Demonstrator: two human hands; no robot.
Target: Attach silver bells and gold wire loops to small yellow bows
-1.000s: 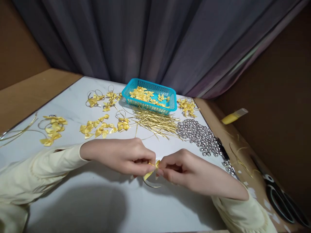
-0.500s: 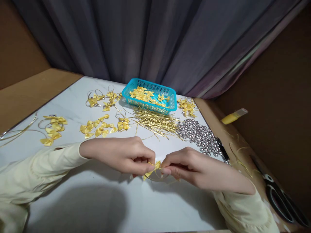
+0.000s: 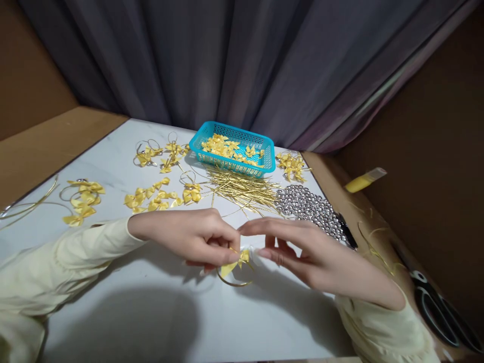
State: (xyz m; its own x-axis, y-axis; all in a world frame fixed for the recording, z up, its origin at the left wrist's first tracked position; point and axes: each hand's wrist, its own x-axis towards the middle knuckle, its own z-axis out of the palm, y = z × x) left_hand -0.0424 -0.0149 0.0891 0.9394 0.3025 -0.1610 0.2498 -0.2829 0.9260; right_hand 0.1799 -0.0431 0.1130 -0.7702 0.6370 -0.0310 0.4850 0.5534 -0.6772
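My left hand (image 3: 196, 237) pinches a small yellow ribbon bow (image 3: 233, 264) with a gold cord loop (image 3: 232, 280) hanging under it, just above the white table (image 3: 159, 312). My right hand (image 3: 302, 247) hovers beside the bow with its fingers spread; the forefinger reaches over toward my left thumb and a fingertip sits close to the bow. Whether it touches the bow I cannot tell.
A blue basket (image 3: 269, 156) of yellow bows stands at the back. In front of it lie gold cords (image 3: 242, 191) and a heap of silver beads (image 3: 310, 206). Finished bows (image 3: 159, 199) lie scattered left. Scissors (image 3: 434, 302) and a yellow glue tube (image 3: 365, 180) rest on the right ledge.
My right hand has let go of the bow and spread its fingers, rising slightly. My left hand keeps the bow; the cord loop now hangs below it.
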